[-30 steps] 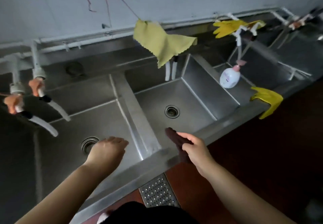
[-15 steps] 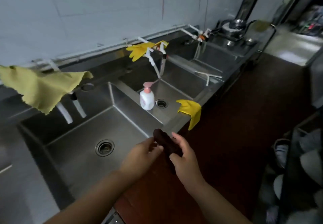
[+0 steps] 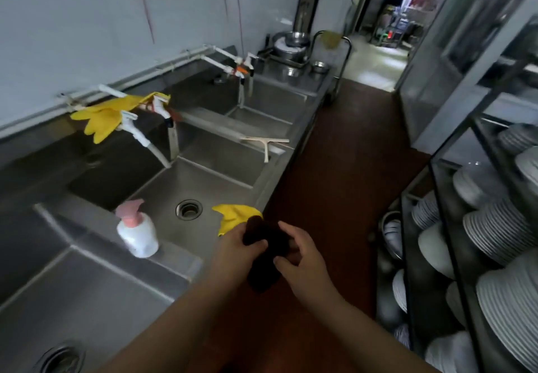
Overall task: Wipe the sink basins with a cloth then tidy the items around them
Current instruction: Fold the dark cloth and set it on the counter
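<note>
A dark brown cloth (image 3: 266,251) hangs between my two hands, over the floor just off the sink's front edge. My left hand (image 3: 235,251) grips its upper left part and my right hand (image 3: 300,253) pinches its right side. The steel sink unit (image 3: 186,256) runs along the wall at left with several basins. A white soap bottle with a pink pump (image 3: 136,231) stands on the divider between two basins. One yellow glove (image 3: 233,215) drapes over the front rim, another yellow glove (image 3: 107,116) hangs on the wall taps.
A squeegee (image 3: 266,144) lies across a farther basin's rim. Metal pots and bowls (image 3: 291,49) sit at the counter's far end. A rack with stacked white plates and bowls (image 3: 477,227) lines the right side. Dark red floor (image 3: 343,168) runs between sink and rack.
The view has swung right along the sinks. My left hand left the left basin and came to the cloth, which both hands now hold off the sink's front edge.
</note>
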`<state>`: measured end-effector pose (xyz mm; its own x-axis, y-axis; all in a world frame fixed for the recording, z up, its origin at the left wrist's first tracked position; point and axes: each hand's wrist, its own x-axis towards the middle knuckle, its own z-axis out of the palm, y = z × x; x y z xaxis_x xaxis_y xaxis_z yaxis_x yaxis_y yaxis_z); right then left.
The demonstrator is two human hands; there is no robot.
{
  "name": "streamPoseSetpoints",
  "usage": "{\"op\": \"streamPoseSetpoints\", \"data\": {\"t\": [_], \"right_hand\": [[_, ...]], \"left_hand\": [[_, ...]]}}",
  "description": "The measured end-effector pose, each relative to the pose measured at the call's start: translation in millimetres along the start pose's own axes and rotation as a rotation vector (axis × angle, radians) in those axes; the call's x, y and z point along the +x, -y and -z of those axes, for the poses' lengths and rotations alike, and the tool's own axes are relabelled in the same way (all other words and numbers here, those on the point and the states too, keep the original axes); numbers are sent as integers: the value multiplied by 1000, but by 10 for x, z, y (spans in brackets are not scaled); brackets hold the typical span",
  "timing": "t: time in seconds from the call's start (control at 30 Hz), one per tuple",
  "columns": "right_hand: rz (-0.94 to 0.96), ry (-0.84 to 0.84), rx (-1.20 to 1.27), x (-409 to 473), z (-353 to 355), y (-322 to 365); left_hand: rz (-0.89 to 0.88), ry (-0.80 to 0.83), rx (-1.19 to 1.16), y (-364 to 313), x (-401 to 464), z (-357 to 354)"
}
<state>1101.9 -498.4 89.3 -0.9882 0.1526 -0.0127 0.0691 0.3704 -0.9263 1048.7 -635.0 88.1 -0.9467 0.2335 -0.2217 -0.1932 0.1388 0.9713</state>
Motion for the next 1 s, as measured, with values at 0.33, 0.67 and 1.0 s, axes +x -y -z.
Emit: {"op": "streamPoseSetpoints", "data": {"t": [0.33, 0.67, 1.0], "right_hand": [[-213, -39, 67, 1316, 958, -329], [-217, -25, 133, 2911, 2465, -974], [-118, 152, -101, 4529, 3657, -1202]], "left_hand": [[-33, 222, 69, -409, 1439, -768], [80, 189, 97, -692, 3109, -1923], [26, 108, -45, -1262, 4411, -2806]]}}
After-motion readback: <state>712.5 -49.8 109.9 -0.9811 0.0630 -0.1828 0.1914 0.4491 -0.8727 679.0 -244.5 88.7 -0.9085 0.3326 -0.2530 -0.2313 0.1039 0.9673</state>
